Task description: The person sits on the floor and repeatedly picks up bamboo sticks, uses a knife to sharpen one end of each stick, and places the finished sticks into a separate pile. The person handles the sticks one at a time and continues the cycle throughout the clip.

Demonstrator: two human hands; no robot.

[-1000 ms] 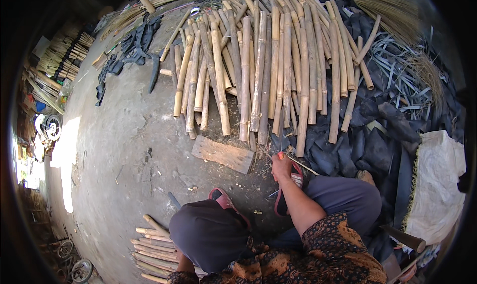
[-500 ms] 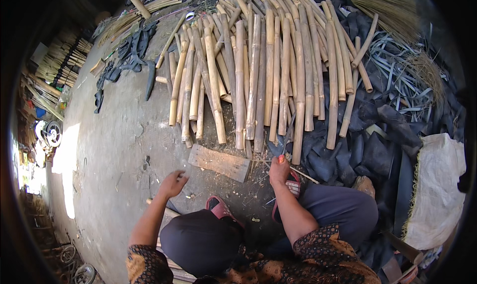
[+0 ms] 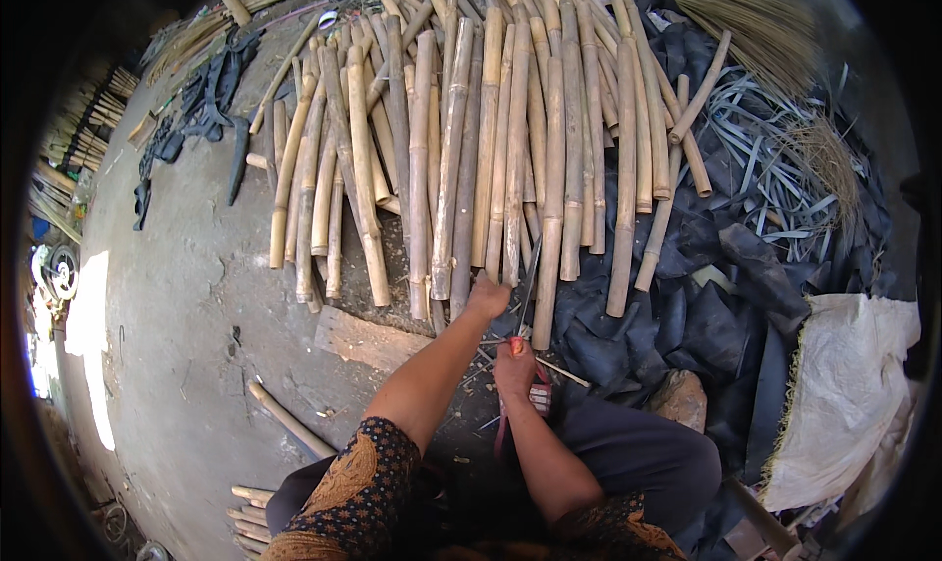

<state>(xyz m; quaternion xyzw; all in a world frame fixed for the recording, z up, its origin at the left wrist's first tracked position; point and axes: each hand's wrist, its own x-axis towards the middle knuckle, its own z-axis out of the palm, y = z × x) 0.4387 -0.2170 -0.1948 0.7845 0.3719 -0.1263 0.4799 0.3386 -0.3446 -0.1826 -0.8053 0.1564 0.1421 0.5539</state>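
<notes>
Head view shows the left hand [image 3: 488,296] clamped on the near end of a bamboo pole [image 3: 513,159] in the floor row, while the right hand [image 3: 514,365] is closed on a red-handled knife [image 3: 525,296] beside a wooden board [image 3: 371,340].

Saw a bare grey concrete floor [image 3: 186,296] spreading left of the left hand [image 3: 488,296], cracked and dusty. Noted a bright patch of sunlight [image 3: 93,355] far left of it, under hard daylight. Found crumpled black rubber sheets [image 3: 726,267] right of the right hand [image 3: 514,357], and a white woven sack [image 3: 844,384] farther right.
</notes>
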